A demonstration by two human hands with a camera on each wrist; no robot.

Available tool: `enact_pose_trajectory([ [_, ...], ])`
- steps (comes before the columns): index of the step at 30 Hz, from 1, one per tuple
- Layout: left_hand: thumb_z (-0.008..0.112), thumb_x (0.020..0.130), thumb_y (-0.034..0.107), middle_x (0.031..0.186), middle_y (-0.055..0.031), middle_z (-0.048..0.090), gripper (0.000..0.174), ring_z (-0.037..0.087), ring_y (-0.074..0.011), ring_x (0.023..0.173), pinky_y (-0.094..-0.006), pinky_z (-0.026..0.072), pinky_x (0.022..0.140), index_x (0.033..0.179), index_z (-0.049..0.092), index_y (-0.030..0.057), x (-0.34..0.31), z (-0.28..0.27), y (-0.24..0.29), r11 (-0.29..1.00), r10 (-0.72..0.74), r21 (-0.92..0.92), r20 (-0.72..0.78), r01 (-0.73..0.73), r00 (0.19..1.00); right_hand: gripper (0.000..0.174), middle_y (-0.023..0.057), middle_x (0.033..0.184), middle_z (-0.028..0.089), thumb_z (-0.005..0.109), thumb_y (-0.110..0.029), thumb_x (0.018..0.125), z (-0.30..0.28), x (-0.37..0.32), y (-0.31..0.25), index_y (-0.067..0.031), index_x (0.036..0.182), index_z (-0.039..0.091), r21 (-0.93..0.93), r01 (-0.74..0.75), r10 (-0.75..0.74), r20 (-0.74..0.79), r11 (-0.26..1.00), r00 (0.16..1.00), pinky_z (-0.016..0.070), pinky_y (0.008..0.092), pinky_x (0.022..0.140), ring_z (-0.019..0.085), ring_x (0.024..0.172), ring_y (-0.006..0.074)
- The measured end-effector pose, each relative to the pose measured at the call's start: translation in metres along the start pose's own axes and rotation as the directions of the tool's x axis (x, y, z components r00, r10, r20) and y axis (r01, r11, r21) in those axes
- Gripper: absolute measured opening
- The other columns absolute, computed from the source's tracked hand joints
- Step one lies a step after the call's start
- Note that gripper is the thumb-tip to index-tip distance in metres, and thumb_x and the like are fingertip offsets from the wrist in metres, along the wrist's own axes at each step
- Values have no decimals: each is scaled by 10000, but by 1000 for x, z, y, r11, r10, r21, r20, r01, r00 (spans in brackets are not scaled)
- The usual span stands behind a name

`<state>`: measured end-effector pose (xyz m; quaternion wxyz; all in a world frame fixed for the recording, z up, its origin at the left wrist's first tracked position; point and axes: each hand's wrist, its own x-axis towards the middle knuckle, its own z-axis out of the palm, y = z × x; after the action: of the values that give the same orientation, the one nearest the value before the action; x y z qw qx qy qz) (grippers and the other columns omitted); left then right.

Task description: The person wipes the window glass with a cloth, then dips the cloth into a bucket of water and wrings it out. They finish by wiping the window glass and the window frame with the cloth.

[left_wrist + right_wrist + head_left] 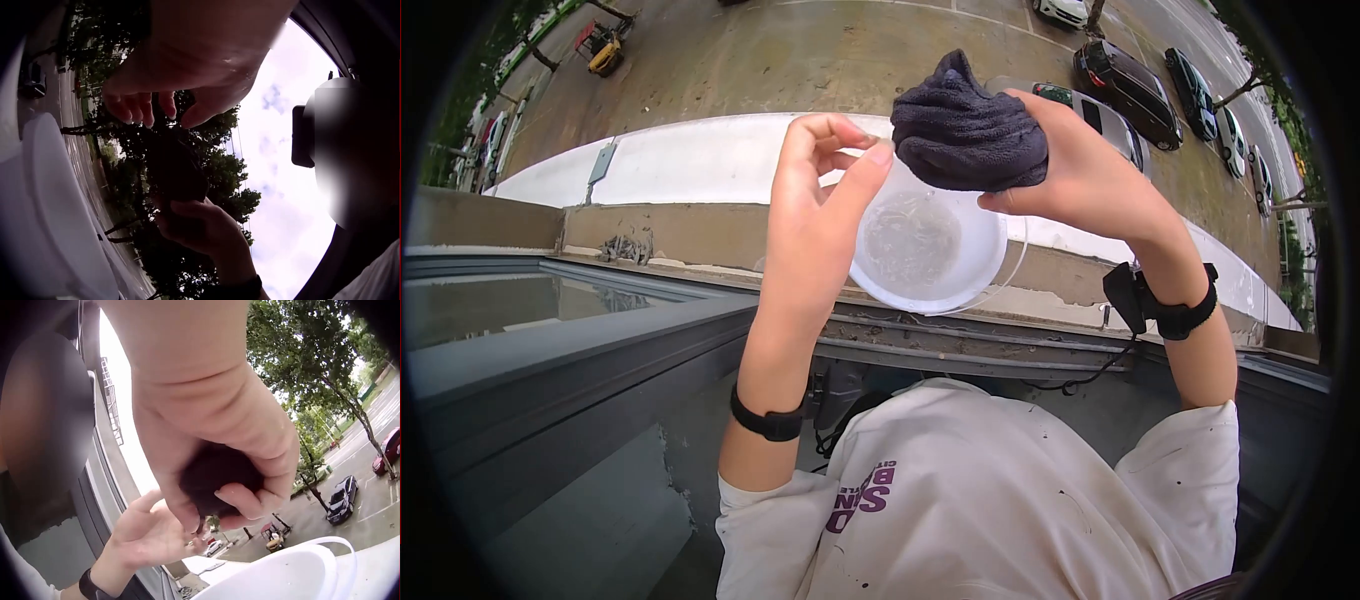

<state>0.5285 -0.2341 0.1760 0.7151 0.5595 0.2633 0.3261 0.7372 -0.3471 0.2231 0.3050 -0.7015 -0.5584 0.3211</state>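
A dark, bunched cloth (965,130) (222,475) is gripped by my right hand (1095,180) (212,419), whose fingers curl round it. Just left of the cloth, my left hand (815,215) (194,69) is raised with its fingers loosely bent. In the left wrist view its thumb and fingers stand apart, holding nothing visible. Below both hands is a white bucket (985,270) (56,206) with cloudy water (912,238) inside. The cloth is very dark in the left wrist view, so its edges are hard to tell there.
The bucket stands on an outer ledge (690,228) beyond a grey window frame (600,345). Its thin handle (1015,275) hangs at the right. A black cable (1090,380) lies by the frame. Far below are parked cars (1128,90) and a yellow vehicle (605,55).
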Motion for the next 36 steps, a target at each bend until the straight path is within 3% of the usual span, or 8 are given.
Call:
enact_pose_trajectory([
  [2,652,949,85,1132,-74,573,268,537,-140,1097,-301,428,924,1177,517,46,-26,-18,-15,960,178,225,-21,-169,984,621,169,1102,710,837,-122,730,-5,-17,4,66,1259,571,-181,102,-150,-278,978,949,507,344,938,680,1011,243],
  [5,632,975,73,1167,-109,554,294,549,-118,987,-279,459,826,1229,491,24,-68,-35,-42,848,207,486,66,-212,976,787,104,1259,671,872,-130,749,-20,-54,2,27,1420,493,-136,-29,-31,-420,990,907,455,310,1029,623,1134,169],
  [8,622,982,58,1179,-123,546,412,571,-108,916,-247,482,735,1343,434,-6,-79,-37,-57,906,-36,421,-43,51,998,820,127,1298,663,844,-71,750,-18,-99,15,26,1462,449,26,-160,151,-515,987,844,460,321,1050,630,1177,195],
  [11,563,1038,117,1062,-97,565,530,574,-69,697,-223,508,502,1492,337,-35,-67,-37,-65,922,-143,342,-138,183,980,630,97,1030,696,800,-15,751,1,-127,29,10,1305,503,5,-206,168,-601,979,781,504,298,908,665,954,156],
  [16,544,1047,138,1001,-110,673,390,650,-107,755,-228,529,545,1382,498,-56,-45,-39,-73,799,-299,529,-64,286,952,565,138,1000,715,762,11,720,33,-183,60,3,1230,519,15,-417,356,-549,909,756,516,304,881,703,943,191],
  [20,569,1016,112,1060,-155,711,395,703,-159,893,-280,565,631,1373,510,-47,-40,-35,-81,871,-230,424,-93,248,969,553,163,987,714,762,18,703,50,-216,67,16,1203,527,109,-429,408,-581,897,704,524,326,864,719,934,243],
  [23,586,961,61,1082,-170,719,410,709,-199,959,-328,573,752,1349,537,-61,-38,-40,-92,683,-30,728,-47,55,998,537,170,970,707,750,25,692,55,-236,66,23,1186,538,42,-433,364,-620,900,696,526,325,849,721,916,270],
  [36,494,910,-37,1123,-178,708,404,677,-163,971,-300,532,862,1294,580,-125,-32,25,-85,909,4,415,72,-34,997,561,205,986,677,770,6,685,92,-352,79,-6,1196,538,133,-494,455,-640,859,620,536,399,852,701,934,368],
])
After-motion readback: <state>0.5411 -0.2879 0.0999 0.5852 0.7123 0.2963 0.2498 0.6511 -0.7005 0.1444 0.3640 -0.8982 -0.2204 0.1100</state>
